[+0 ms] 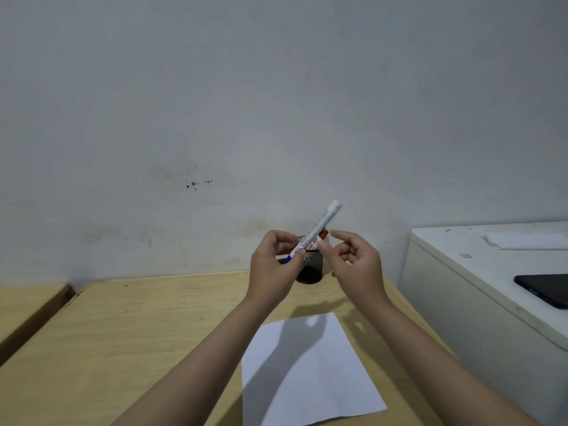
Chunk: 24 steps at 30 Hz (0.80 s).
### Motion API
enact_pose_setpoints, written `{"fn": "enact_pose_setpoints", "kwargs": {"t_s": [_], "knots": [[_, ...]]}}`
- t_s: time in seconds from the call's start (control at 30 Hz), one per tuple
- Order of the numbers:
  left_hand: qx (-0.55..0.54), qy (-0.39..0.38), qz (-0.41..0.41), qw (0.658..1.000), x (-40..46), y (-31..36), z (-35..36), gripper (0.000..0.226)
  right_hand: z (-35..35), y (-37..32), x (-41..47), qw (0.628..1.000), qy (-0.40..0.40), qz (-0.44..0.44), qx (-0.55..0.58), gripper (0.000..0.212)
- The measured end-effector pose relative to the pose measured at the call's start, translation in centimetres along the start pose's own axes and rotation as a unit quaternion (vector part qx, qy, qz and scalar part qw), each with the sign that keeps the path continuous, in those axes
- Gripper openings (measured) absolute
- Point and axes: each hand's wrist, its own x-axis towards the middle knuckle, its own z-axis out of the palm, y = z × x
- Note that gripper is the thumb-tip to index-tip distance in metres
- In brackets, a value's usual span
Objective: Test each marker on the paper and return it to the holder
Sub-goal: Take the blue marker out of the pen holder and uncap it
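A: What is the person holding?

B: The left hand (272, 265) is pinching a white marker (319, 229) near its blue end, and the barrel is tilting up and to the right above the desk (138, 327).

A: And the right hand (353, 265)?

B: It is hovering just beside the barrel with its fingers loosely curled and apart, one fingertip touching or nearly touching the marker (hard to tell which).

A: Where is the holder (309, 269)?

B: The black mesh cup is standing near the desk's far edge, behind the hands, with a red-capped marker (324, 233) poking out of it.

A: The paper (307, 373)?

B: It is lying flat toward the desk's near right corner, under the forearms.
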Motion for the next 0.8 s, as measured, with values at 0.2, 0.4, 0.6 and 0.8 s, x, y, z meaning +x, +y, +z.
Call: {"fn": "enact_pose_setpoints", "kwargs": {"t_s": [0.2, 0.4, 0.6, 0.8], "knots": [[0.03, -0.045, 0.03, 0.998, -1.1, 0.1, -1.4, 0.023, 1.8, -1.3, -0.2, 0.997, -0.005, 0.07, 0.027, 0.022], [0.045, -0.033, 0.007, 0.998, -1.4, 0.0, -2.8, 0.011, 2.2, -1.5, -0.6, 0.987, -0.001, 0.118, 0.113, 0.025], [0.052, -0.056, 0.014, 0.997, -1.8, 0.3, -2.9, 0.007, 3.1, -0.9, -0.8, 0.986, -0.079, 0.106, 0.099, 0.029], [0.049, -0.043, -0.034, 0.997, -1.6, -1.0, -4.3, 0.013, 1.9, -0.4, 0.3, 0.985, -0.061, 0.095, 0.132, 0.021]]}}
